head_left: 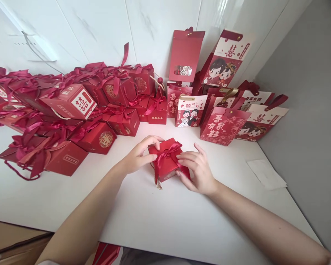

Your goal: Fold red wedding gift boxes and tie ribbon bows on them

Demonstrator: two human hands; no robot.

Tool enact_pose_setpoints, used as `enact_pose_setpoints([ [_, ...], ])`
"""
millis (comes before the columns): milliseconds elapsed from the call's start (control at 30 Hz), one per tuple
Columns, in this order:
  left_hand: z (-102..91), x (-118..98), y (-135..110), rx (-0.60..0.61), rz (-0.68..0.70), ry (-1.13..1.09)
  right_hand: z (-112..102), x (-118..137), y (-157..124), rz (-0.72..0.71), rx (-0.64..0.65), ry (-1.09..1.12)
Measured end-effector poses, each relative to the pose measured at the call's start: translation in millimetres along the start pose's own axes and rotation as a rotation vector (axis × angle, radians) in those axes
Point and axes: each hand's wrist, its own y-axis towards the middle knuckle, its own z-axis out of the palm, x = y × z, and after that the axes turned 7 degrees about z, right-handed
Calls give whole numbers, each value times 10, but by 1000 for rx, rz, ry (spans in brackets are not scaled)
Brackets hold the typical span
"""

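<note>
A small red gift box [168, 167] sits on the white table between my hands, with a dark red ribbon [169, 152] tied in a bow across its top. My left hand [140, 154] grips the box's left side, thumb and fingers at its top edges. At the right side, my right hand [197, 169] curves around the box, with fingertips by the bow and thumb low against the box; its index finger is raised. A twisted gold cord [158, 183] hangs from the box's near left corner. Part of the ribbon's right tail is hidden by my right hand.
Many ribbon-tied red boxes [68, 156] are heaped on the left. Taller red-and-white paper gift boxes [226, 125] stand at the back right, against the wall. A white paper sheet [266, 173] lies by the grey side panel [314, 129]. Something red [107, 254] shows below the table's front edge.
</note>
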Motion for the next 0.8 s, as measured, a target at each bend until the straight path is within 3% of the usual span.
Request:
enact_pose_setpoints([
  [200, -27, -105, -18, 110, -30, 98, -13, -29, 21, 18, 6, 5],
  [533, -173, -111, -34, 150, -33, 9, -4, -41, 17, 14, -13, 37],
  [800, -184, -112, -22, 206, -13, 23, -1, -43, 21, 4, -14, 41],
])
